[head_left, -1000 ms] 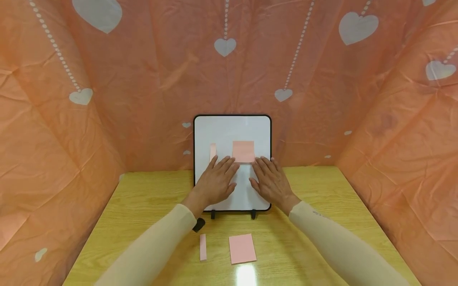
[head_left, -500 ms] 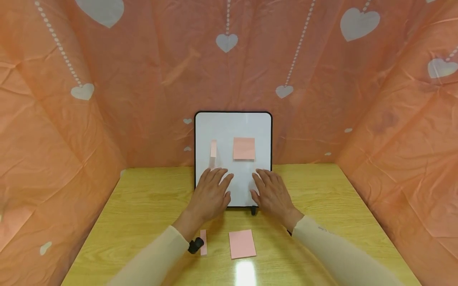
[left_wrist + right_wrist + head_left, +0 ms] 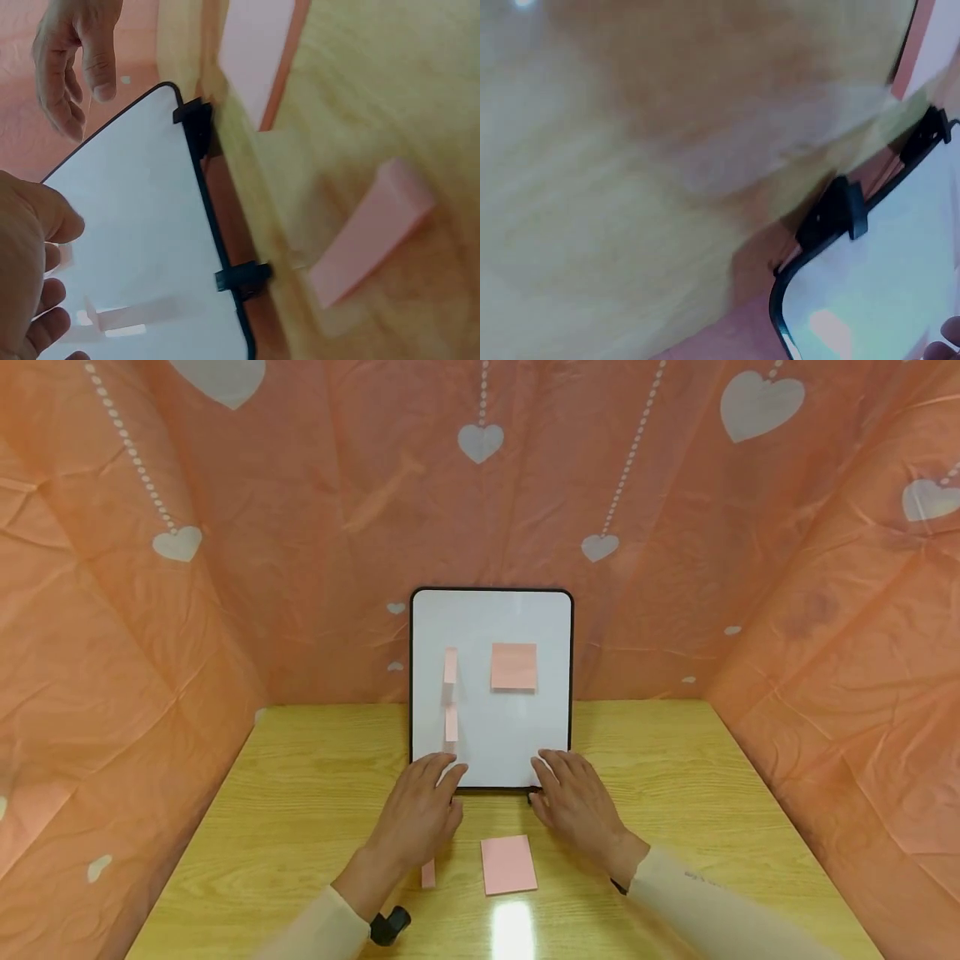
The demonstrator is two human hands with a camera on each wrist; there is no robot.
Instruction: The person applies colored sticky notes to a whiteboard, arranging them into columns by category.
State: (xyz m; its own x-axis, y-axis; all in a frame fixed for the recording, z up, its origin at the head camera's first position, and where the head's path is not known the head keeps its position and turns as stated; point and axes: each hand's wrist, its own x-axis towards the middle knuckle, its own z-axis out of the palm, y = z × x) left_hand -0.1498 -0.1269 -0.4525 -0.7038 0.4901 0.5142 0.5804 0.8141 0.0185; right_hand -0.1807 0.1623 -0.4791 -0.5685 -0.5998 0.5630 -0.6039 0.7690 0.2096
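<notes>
My left hand (image 3: 416, 810) hovers before the lower left corner of a white dry-erase board (image 3: 487, 618), fingers relaxed and holding nothing. The right hand (image 3: 581, 802), likewise relaxed and unladen, is by the board's lower right corner. On the board, two narrow pink sticky strips, an upper strip (image 3: 450, 666) and a lower strip (image 3: 452, 724), hang one above the other at left. A square pink sticky note (image 3: 513, 667) sits at upper right. On the table, a pad of narrow strips (image 3: 375, 232) is partly covered by the left hand in the head view.
A square pink sticky-note pad (image 3: 508, 865) lies on the wooden table (image 3: 660, 777) in front of the board. Black feet (image 3: 244, 277) support the board's lower edge. An orange cloth with white hearts (image 3: 360, 543) encloses the back and sides.
Both hands have drawn back and down off the board toward the person. The lower sticky strip, formerly behind the left hand, has come into sight.
</notes>
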